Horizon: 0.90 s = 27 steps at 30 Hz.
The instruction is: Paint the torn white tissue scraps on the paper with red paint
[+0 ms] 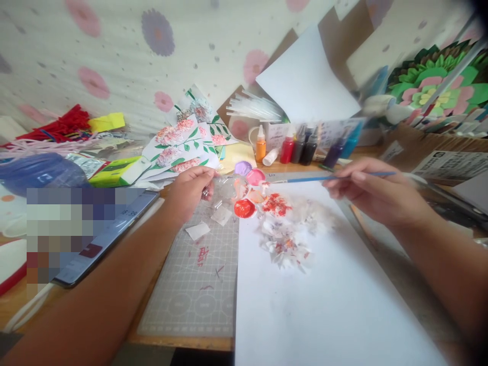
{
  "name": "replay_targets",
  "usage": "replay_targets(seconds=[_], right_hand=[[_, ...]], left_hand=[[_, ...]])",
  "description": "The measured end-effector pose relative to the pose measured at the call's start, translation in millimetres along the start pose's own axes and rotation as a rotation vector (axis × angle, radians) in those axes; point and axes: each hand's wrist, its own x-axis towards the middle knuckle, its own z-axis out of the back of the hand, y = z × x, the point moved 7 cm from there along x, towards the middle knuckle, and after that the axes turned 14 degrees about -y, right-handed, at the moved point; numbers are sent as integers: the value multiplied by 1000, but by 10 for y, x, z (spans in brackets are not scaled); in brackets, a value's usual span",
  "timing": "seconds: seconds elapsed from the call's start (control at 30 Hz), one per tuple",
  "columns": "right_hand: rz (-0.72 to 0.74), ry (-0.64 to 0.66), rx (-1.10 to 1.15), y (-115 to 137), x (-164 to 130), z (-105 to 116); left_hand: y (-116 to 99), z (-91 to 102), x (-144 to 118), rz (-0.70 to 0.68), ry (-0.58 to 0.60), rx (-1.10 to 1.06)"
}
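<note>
Fingers of our right hand (366,190) pinch a blue paintbrush (324,178), tip just beyond the palette (246,195), whose rim our left hand (190,190) fingers pinch.

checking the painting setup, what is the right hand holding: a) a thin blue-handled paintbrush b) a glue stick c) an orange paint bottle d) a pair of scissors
a: the right hand grips a thin blue-handled paintbrush whose tip reaches toward the clear plastic paint palette beside the white sheet of paper.
</note>
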Motion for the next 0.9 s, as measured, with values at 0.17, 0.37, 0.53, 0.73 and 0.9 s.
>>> replay_targets(seconds=[0.17, 0.37, 0.53, 0.73, 0.9], right_hand=[[-5, -48, -33, 27, 47, 138], [30, -98, -131, 25, 106, 289], [38, 2, -311, -69, 84, 154], [80, 28, -384, -17, 71, 187], [99, -13, -353, 62, 95, 227]], left_hand=[[-10, 23, 21, -14, -12, -18], [-17, 62, 64, -37, -42, -25], [-38, 125, 103, -58, -88, 12], [-29, 136, 113, -53, -103, 19], [-12, 143, 125, -52, -117, 49]])
